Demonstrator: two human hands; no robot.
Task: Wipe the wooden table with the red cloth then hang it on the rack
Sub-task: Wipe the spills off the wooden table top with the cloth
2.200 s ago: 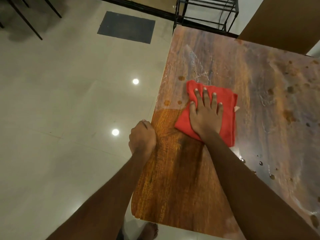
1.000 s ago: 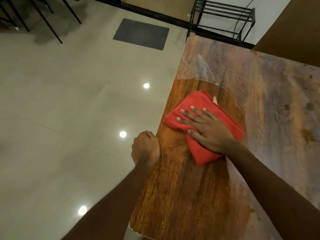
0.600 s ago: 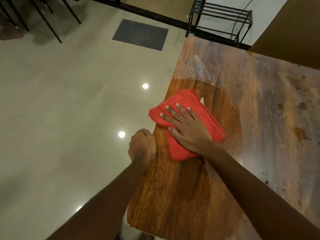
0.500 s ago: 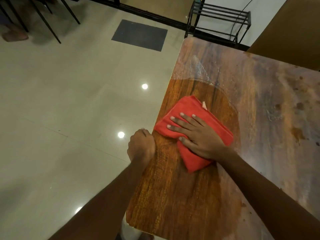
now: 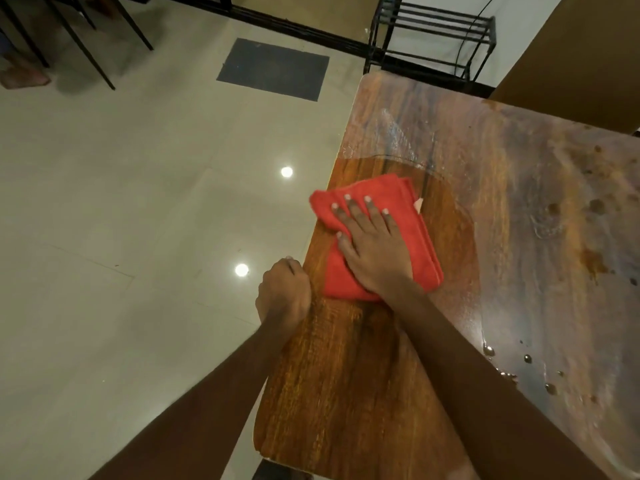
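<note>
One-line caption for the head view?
Right hand presses red cloth flat on wooden table; left hand grips its edge.

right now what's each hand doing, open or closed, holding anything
Left hand: closed in a fist at the wooden table edge, holding nothing visible.
Right hand: open, pressed flat on the red cloth.

A bright red cloth [image 5: 377, 237] lies on a bench [image 5: 346, 393] of warm orange-brown wood with dark grain streaks; its far and right parts look dull, greyish and blotched. The floor [image 5: 121, 202] is pale beige tile with one dark grey rectangle [image 5: 273, 68]. A black metal rack [image 5: 433, 36] stands beyond.
</note>
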